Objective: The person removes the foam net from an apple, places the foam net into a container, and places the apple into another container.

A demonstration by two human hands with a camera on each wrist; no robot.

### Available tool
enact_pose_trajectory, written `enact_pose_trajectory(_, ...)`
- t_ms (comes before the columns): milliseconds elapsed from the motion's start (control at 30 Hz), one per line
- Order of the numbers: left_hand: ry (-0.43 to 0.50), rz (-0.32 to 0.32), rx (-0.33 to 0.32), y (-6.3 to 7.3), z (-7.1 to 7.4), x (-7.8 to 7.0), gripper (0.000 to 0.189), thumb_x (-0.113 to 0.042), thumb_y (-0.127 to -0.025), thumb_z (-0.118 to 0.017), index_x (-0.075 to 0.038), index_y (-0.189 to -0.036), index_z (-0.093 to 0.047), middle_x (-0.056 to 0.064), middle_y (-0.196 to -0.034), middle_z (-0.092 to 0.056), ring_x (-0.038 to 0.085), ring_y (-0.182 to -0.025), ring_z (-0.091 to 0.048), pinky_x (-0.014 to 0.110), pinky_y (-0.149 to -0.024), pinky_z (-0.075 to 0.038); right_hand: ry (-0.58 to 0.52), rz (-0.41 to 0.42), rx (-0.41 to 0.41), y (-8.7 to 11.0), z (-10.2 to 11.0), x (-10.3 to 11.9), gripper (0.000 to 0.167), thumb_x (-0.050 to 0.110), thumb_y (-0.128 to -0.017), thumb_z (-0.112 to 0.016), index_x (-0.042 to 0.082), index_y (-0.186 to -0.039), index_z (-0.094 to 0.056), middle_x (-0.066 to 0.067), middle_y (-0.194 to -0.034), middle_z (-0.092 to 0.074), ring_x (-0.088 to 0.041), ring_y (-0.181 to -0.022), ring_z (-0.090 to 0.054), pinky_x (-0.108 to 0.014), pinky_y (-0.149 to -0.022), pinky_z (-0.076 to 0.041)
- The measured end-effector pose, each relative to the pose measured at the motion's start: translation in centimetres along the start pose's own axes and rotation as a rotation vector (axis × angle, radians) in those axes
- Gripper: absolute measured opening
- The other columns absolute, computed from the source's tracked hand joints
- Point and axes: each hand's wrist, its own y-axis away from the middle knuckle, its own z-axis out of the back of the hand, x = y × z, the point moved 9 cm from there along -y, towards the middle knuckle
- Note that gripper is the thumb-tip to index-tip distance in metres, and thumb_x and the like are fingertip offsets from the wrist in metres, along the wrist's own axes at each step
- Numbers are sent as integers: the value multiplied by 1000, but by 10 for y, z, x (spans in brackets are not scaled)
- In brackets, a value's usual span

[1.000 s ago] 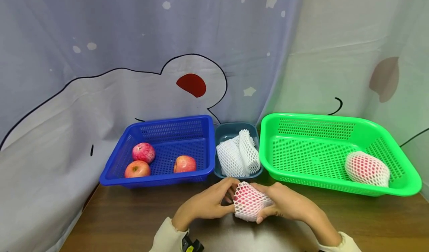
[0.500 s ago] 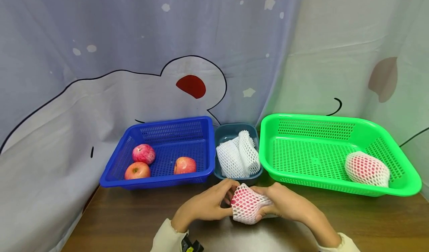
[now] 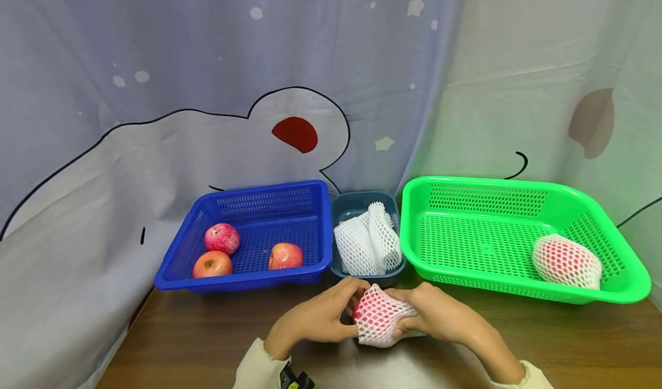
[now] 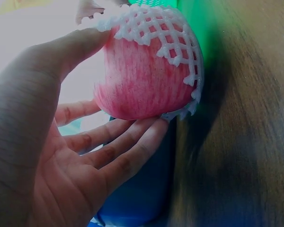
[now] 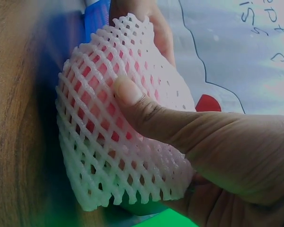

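In the head view, both hands hold a red apple (image 4: 144, 78) partly covered by a white foam net (image 3: 380, 319), low over the table in front of a dark teal box (image 3: 364, 194). My left hand (image 3: 323, 317) has its thumb at the net's edge and its fingertips against the bare end of the apple, as the left wrist view shows. My right hand (image 3: 442, 311) grips the netted part from the other side, thumb pressed on the mesh (image 5: 92, 106). Its other fingers are mostly hidden behind the net. Past the apple, the loose net end sticks out toward the right palm.
The blue basket (image 3: 269, 231) at left holds three bare apples (image 3: 222, 238). Foam nets (image 3: 357, 245) lie in the teal box. In the green basket (image 3: 481, 234) at right sits a netted apple (image 3: 566, 261). A patterned curtain (image 3: 310, 61) hangs behind the wooden table (image 3: 207, 331).
The apple and net have shifted slightly left and toward me between the hands. More bare red now shows at the apple's left end. Both hands stay nearly in place.
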Motion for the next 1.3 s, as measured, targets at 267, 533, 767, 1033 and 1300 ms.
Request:
enact_pose_trajectory(267, -51, 5, 4, 1, 0, 2, 66, -21, -84, -75, -12, -139, -40, 1, -123, -50, 4, -107, -52, 15, -90, -49, 26, 50, -36, 0, 2, 5, 55, 41, -80, -75, 10, -124, -67, 8, -99, -73, 6, -81, -58, -22, -72, -53)
enact_pose_trajectory(533, -144, 0, -4, 2, 2, -1, 70, -28, -82, -77, -12, -140, -41, 1, -128, -49, 7, -115, -50, 21, -103, -44, 62, 63, -61, 0, 5, 8, 53, 36, -81, -76, 7, -125, -68, 4, -100, -75, 6, -80, -58, -22, -71, -54)
enact_pose_trajectory(767, -162, -9, -3, 2, 1, -3, 72, -31, -81, -77, -12, -140, -42, 1, -126, -49, 6, -112, -51, 19, -100, -45, 61, 67, -67, -1, 5, 10, 46, 31, -82, -77, 10, -122, -70, 6, -97, -75, 6, -79, -58, -21, -70, -54)
enact_pose_trajectory(1033, -154, -6, 6, 3, 0, -2, 74, -29, -78, -78, -12, -140, -41, 1, -127, -48, 6, -112, -50, 18, -100, -45, 47, 88, -62, -1, 4, 13, 35, 31, -85, -75, 15, -115, -72, 11, -90, -73, 7, -77, -58, -19, -68, -52)
enact_pose_trajectory(1300, -147, 3, 5, 2, -1, -1, 75, -29, -76, -80, -14, -139, -42, -1, -127, -48, 5, -111, -50, 18, -98, -45, 37, 121, -56, -1, 3, 16, 27, 32, -86, -73, 18, -109, -71, 14, -85, -69, 8, -74, -55, -17, -66, -51)
